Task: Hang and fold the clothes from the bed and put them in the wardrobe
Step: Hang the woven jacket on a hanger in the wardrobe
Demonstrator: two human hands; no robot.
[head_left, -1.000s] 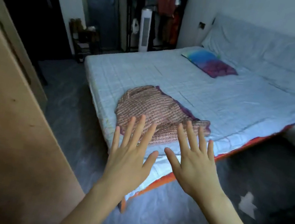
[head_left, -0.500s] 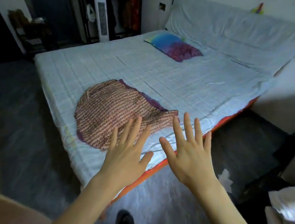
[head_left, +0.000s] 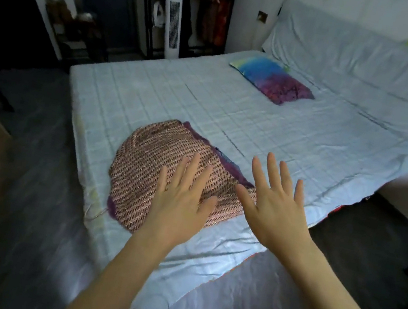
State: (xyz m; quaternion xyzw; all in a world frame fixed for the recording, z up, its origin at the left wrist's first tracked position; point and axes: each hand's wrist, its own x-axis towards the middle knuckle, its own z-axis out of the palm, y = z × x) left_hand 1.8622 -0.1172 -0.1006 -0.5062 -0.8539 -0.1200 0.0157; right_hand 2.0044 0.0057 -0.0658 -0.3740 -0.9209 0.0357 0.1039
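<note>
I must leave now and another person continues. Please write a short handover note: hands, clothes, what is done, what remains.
Left hand: open, fingers straight, over the knitted garment, holds nothing; contact unclear.
Right hand: open, fingers spread, holds nothing.
The garment lies unfolded near the bed's closer corner, a purple cloth partly under it.
Done: nothing visible.
Left: pick up, fold or hang both, put them in the wardrobe.

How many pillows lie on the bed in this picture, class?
1. A blue and purple pillow lies at the far end of the bed, near the headboard. Nothing else on the bed looks like a pillow.
</note>
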